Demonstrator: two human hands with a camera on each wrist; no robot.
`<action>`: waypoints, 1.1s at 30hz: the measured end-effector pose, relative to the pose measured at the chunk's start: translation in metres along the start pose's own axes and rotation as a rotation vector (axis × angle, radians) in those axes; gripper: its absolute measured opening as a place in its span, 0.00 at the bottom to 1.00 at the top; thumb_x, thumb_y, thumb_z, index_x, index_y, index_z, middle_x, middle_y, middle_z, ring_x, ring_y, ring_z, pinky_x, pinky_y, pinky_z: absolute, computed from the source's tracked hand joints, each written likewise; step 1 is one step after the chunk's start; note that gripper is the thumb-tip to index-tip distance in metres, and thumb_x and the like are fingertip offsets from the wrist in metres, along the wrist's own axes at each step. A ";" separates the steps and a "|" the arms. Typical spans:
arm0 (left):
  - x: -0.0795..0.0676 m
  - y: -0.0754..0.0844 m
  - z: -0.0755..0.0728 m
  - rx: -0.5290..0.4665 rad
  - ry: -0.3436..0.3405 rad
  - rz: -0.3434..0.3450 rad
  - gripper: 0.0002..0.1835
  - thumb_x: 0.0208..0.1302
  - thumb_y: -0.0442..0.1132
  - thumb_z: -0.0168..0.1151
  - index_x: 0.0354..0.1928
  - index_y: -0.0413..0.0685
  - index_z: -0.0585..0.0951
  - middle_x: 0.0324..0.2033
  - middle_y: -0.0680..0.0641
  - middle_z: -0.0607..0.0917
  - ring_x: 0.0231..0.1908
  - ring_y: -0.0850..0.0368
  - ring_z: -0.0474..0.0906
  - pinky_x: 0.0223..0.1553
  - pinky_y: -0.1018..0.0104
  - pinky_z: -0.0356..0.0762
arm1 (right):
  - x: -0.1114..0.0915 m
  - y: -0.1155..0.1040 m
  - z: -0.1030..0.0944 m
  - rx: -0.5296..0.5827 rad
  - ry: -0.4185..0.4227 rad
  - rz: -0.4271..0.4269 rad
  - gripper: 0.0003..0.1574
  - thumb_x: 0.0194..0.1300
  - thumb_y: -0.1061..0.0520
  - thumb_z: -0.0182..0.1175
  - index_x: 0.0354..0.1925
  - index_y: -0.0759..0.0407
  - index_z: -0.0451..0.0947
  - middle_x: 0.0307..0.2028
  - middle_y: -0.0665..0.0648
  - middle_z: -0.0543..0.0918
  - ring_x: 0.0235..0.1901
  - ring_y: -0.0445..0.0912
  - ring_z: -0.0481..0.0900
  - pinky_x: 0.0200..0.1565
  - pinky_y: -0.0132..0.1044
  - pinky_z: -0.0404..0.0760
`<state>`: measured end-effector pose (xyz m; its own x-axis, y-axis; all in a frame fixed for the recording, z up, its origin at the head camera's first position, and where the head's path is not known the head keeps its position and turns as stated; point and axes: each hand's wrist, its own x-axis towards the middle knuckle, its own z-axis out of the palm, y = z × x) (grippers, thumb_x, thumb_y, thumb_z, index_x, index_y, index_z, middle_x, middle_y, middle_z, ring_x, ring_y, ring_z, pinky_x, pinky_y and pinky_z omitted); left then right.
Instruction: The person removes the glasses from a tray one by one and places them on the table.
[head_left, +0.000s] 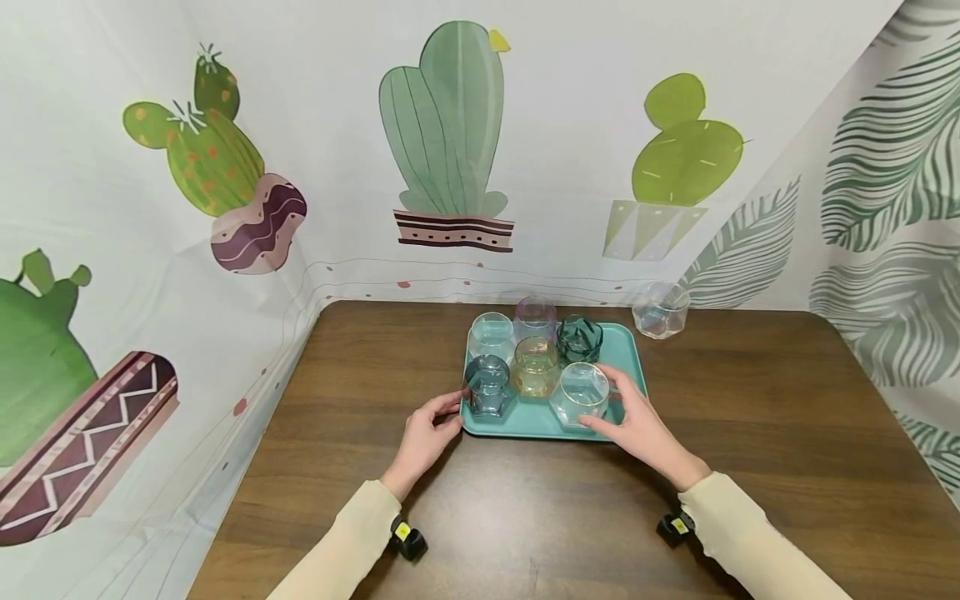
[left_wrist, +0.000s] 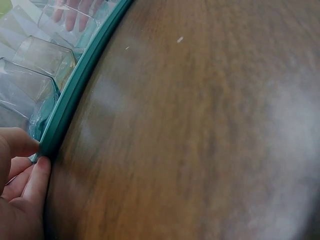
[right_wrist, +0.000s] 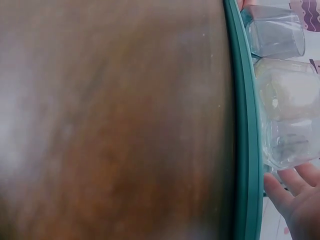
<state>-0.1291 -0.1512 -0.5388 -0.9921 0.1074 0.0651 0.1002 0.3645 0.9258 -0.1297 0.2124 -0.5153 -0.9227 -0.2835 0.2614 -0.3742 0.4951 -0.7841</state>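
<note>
My left hand (head_left: 423,437) pinches the front left corner of a teal tray (head_left: 525,430), thumb and fingers at its rim in the left wrist view. Around the right side of a clear angular glass (head_left: 583,392), at the tray's front right, curve the thumb and fingers of my right hand (head_left: 645,425). That glass stands on the tray. Beside my left fingertips is a blue-grey glass (head_left: 487,386); an amber glass (head_left: 536,367) sits between the two. Behind them stand a pale clear glass (head_left: 492,335), a pinkish glass (head_left: 535,317) and a dark green faceted glass (head_left: 580,337).
Another clear glass (head_left: 661,310) stands off the tray at the back edge of the brown wooden table (head_left: 750,400), near the wall. A cloth with cactus and leaf prints (head_left: 570,167) hangs behind and at the sides.
</note>
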 end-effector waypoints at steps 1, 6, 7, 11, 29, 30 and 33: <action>0.000 0.000 0.000 -0.006 -0.001 -0.003 0.21 0.66 0.29 0.67 0.62 0.42 0.84 0.58 0.43 0.86 0.55 0.46 0.84 0.54 0.60 0.85 | 0.001 0.000 0.001 0.002 0.002 0.003 0.52 0.62 0.56 0.77 0.76 0.62 0.60 0.68 0.63 0.72 0.66 0.55 0.71 0.61 0.52 0.79; 0.001 0.000 0.001 -0.013 0.002 0.008 0.21 0.67 0.29 0.67 0.62 0.42 0.84 0.57 0.43 0.87 0.55 0.45 0.84 0.54 0.58 0.85 | 0.004 0.000 0.002 0.011 0.009 0.004 0.51 0.62 0.57 0.77 0.75 0.59 0.62 0.66 0.62 0.74 0.65 0.54 0.72 0.60 0.49 0.78; 0.001 0.000 0.001 -0.014 0.003 0.007 0.21 0.67 0.29 0.67 0.62 0.42 0.84 0.57 0.43 0.87 0.55 0.45 0.84 0.54 0.58 0.85 | 0.004 -0.001 0.002 0.015 0.007 0.005 0.51 0.62 0.57 0.77 0.75 0.59 0.62 0.66 0.62 0.74 0.65 0.54 0.72 0.60 0.50 0.78; 0.000 0.000 0.001 -0.006 0.007 0.001 0.21 0.66 0.29 0.67 0.61 0.41 0.84 0.57 0.42 0.87 0.55 0.45 0.85 0.53 0.64 0.84 | 0.007 -0.003 0.002 0.028 -0.005 0.020 0.50 0.63 0.57 0.76 0.75 0.61 0.62 0.66 0.63 0.74 0.65 0.55 0.72 0.60 0.57 0.77; 0.001 0.000 0.000 0.002 0.002 -0.004 0.21 0.67 0.29 0.67 0.61 0.40 0.84 0.56 0.42 0.87 0.55 0.45 0.84 0.54 0.60 0.85 | 0.006 0.001 0.001 0.218 -0.044 0.095 0.46 0.65 0.61 0.73 0.75 0.60 0.63 0.68 0.68 0.71 0.69 0.62 0.67 0.65 0.70 0.71; 0.001 0.000 0.000 0.002 0.001 -0.005 0.21 0.67 0.29 0.67 0.61 0.40 0.84 0.56 0.42 0.87 0.55 0.45 0.84 0.54 0.61 0.85 | 0.005 0.000 0.000 0.218 -0.042 0.098 0.46 0.65 0.60 0.73 0.75 0.60 0.63 0.68 0.68 0.71 0.69 0.62 0.68 0.65 0.70 0.71; 0.001 0.000 0.000 0.003 0.001 0.000 0.21 0.66 0.29 0.67 0.61 0.40 0.84 0.56 0.41 0.87 0.55 0.45 0.85 0.53 0.62 0.85 | 0.003 0.000 -0.003 0.209 -0.033 0.102 0.46 0.65 0.60 0.74 0.75 0.60 0.63 0.67 0.68 0.72 0.67 0.61 0.69 0.64 0.68 0.73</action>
<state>-0.1301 -0.1513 -0.5387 -0.9921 0.1067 0.0656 0.1007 0.3675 0.9245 -0.1330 0.2139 -0.5130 -0.9498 -0.2690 0.1594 -0.2490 0.3424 -0.9060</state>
